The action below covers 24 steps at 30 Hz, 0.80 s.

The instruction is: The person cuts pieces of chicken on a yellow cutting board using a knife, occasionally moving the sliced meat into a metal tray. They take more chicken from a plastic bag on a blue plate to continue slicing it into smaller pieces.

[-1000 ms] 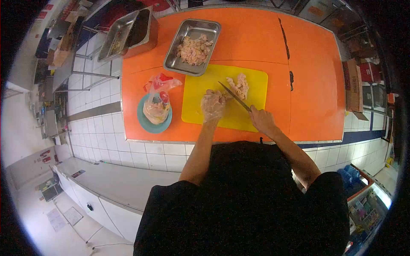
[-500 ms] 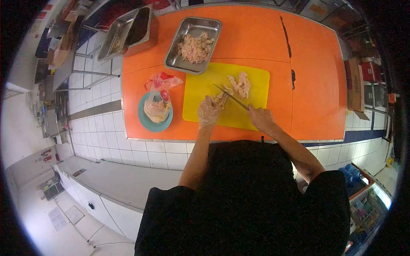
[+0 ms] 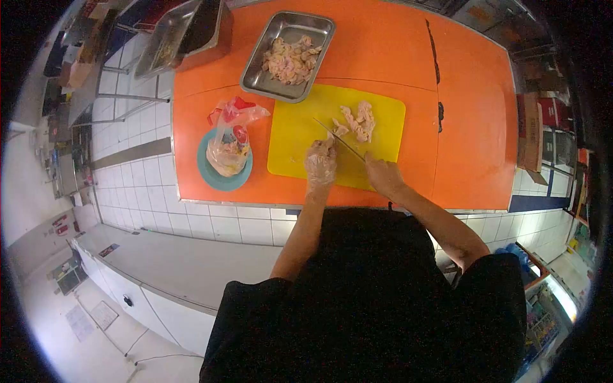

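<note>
My left hand [image 3: 320, 161], in a clear plastic glove, presses on the yellow cutting board [image 3: 290, 127] with its fingers curled over a piece of pale raw meat, mostly hidden under them. In my right hand [image 3: 383, 177] is the handle of a knife [image 3: 343, 142]. Its blade points up and left across the board, just beyond my left fingertips. Cut pale meat [image 3: 364, 121] lies in a loose heap on the board, to the right of the blade.
A steel tray [image 3: 251, 82] of cut meat stands behind the board, overlapping its corner. To the left, a blue-green bowl [image 3: 203, 167] holds a clear plastic bag [image 3: 227, 156] of meat. A deeper metal container [image 3: 217, 38] sits at the orange table's [image 3: 472, 127] far left corner.
My left hand has shifted slightly right along the board, and less meat shows beside its fingers. The knife has moved slightly left. The whole view has shifted a little.
</note>
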Each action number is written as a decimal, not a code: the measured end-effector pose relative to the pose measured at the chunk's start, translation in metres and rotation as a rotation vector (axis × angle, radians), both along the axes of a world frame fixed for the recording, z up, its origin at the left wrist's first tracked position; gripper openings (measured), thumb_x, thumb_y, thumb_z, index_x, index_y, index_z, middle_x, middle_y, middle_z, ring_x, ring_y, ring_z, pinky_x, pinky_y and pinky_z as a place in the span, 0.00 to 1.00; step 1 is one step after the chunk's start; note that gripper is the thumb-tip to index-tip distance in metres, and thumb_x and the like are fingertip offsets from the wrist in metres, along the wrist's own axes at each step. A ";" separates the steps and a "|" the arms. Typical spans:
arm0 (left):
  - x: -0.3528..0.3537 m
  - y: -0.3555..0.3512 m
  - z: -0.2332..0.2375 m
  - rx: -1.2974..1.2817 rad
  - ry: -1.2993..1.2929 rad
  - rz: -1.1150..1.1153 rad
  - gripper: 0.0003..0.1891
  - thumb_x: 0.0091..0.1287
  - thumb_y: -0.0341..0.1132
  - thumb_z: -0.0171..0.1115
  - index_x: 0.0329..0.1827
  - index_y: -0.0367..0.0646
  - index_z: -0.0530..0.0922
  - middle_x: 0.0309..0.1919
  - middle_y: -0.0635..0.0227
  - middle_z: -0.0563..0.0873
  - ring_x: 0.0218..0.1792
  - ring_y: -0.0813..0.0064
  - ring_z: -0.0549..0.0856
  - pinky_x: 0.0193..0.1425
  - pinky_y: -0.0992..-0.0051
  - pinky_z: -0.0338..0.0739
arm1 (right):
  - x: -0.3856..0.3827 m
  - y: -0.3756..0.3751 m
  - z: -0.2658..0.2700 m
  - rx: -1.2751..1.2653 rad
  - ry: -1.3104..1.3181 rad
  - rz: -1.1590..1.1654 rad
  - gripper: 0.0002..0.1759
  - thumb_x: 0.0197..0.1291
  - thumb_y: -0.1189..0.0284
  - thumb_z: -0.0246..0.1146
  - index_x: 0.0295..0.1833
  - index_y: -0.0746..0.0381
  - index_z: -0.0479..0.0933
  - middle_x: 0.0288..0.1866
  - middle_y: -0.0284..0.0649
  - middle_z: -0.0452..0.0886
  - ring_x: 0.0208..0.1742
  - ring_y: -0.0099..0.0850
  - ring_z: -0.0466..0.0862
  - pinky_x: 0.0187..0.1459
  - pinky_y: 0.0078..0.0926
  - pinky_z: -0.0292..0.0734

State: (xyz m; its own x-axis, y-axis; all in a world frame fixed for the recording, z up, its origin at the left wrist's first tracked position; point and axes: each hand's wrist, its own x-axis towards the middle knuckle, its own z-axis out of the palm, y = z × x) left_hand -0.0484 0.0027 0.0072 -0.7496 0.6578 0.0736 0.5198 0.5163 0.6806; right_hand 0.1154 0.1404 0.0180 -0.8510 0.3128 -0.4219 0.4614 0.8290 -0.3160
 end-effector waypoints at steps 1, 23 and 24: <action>0.002 -0.001 0.000 0.041 -0.044 0.024 0.14 0.63 0.28 0.66 0.51 0.44 0.87 0.38 0.50 0.87 0.41 0.46 0.87 0.45 0.55 0.82 | -0.010 0.001 -0.005 0.042 0.048 0.045 0.17 0.71 0.71 0.56 0.60 0.69 0.69 0.29 0.54 0.87 0.31 0.53 0.90 0.32 0.56 0.85; -0.036 -0.021 -0.018 0.120 -0.561 0.260 0.10 0.78 0.38 0.64 0.52 0.40 0.82 0.37 0.64 0.87 0.42 0.73 0.84 0.48 0.65 0.79 | 0.052 0.014 0.020 -0.079 -0.205 0.002 0.24 0.84 0.57 0.47 0.67 0.68 0.66 0.30 0.53 0.85 0.31 0.54 0.88 0.35 0.60 0.81; -0.040 -0.020 -0.014 0.209 -0.627 0.234 0.11 0.78 0.40 0.64 0.54 0.42 0.81 0.41 0.63 0.86 0.44 0.74 0.83 0.51 0.67 0.78 | 0.051 0.015 0.016 -0.080 -0.198 -0.004 0.24 0.84 0.57 0.47 0.67 0.68 0.66 0.30 0.53 0.85 0.31 0.54 0.88 0.35 0.60 0.81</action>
State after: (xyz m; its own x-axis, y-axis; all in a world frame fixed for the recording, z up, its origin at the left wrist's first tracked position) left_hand -0.0885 -0.0169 -0.0069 -0.8120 0.4932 -0.3123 -0.1125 0.3927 0.9128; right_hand 0.1665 0.1558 0.0345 -0.7479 0.2744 -0.6045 0.5240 0.8031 -0.2837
